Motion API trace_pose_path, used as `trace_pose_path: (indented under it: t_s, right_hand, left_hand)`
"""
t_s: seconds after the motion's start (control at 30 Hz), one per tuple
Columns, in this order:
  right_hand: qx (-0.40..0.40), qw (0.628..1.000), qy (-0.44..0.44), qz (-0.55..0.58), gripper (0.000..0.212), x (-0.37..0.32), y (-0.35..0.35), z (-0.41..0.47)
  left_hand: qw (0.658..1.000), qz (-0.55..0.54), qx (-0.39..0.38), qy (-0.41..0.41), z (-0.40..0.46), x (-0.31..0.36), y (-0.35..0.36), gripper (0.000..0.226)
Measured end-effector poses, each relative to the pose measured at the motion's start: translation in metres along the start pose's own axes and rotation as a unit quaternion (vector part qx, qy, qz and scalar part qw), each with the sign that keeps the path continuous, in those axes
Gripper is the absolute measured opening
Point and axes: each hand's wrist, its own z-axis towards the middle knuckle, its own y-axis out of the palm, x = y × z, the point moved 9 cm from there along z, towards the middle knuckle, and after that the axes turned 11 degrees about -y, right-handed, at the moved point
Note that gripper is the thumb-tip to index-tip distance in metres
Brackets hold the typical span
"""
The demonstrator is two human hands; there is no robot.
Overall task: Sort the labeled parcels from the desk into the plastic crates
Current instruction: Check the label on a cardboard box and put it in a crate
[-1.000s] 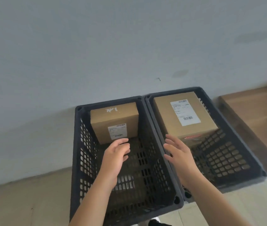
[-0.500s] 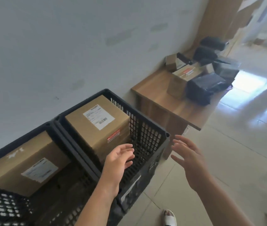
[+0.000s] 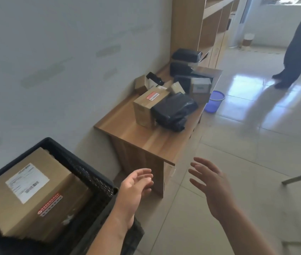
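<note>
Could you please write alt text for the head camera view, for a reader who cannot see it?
Two empty bare hands, left hand and right hand, reach open toward a low wooden desk piled with brown cardboard boxes and black plastic mailer bags. At lower left, a black plastic crate holds a labelled cardboard parcel.

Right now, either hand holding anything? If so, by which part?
Nothing is held. The left hand hangs open beside the black plastic crate, the right hand is open over the tiled floor, and neither touches a parcel.
</note>
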Motion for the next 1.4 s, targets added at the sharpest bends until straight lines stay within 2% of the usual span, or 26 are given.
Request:
trace_pose_path:
  t_s: [0.23, 0.53, 0.8, 0.97, 1.07, 1.27, 1.33, 1.4]
  right_hand:
    - [0.008, 1.000, 0.000, 0.018, 0.020, -0.022, -0.036, 0.080]
    - [-0.006, 1.000, -0.012, -0.003, 0.019, -0.066, -0.037, 0.222]
    - [-0.061, 0.997, -0.033, -0.042, 0.020, -0.126, -0.004, 0.358]
    - [-0.111, 0.989, -0.044, -0.087, 0.019, -0.154, 0.040, 0.426]
    - [-0.160, 0.982, -0.044, -0.089, 0.016, -0.168, 0.083, 0.467]
    - [-0.301, 0.936, -0.081, -0.161, 0.017, -0.173, 0.167, 0.540]
    - [-0.380, 0.891, -0.106, -0.226, 0.025, -0.166, 0.195, 0.565]
    - [-0.450, 0.826, -0.117, -0.320, 0.039, -0.146, 0.219, 0.590]
  left_hand:
    - [1.000, 0.007, 0.014, 0.015, 0.051, 0.043, 0.054, 0.020]
    - [0.998, -0.020, 0.048, 0.021, 0.176, 0.123, 0.105, 0.016]
    - [0.991, -0.070, 0.109, 0.035, 0.275, 0.206, 0.115, 0.016]
    - [0.983, -0.066, 0.168, 0.022, 0.306, 0.220, 0.101, 0.016]
    - [0.972, -0.087, 0.220, 0.001, 0.326, 0.220, 0.088, 0.023]
    - [0.943, -0.114, 0.308, -0.051, 0.363, 0.208, 0.074, 0.053]
    - [0.931, -0.120, 0.334, -0.087, 0.373, 0.198, 0.073, 0.060]
    - [0.921, -0.127, 0.345, -0.126, 0.379, 0.189, 0.078, 0.070]
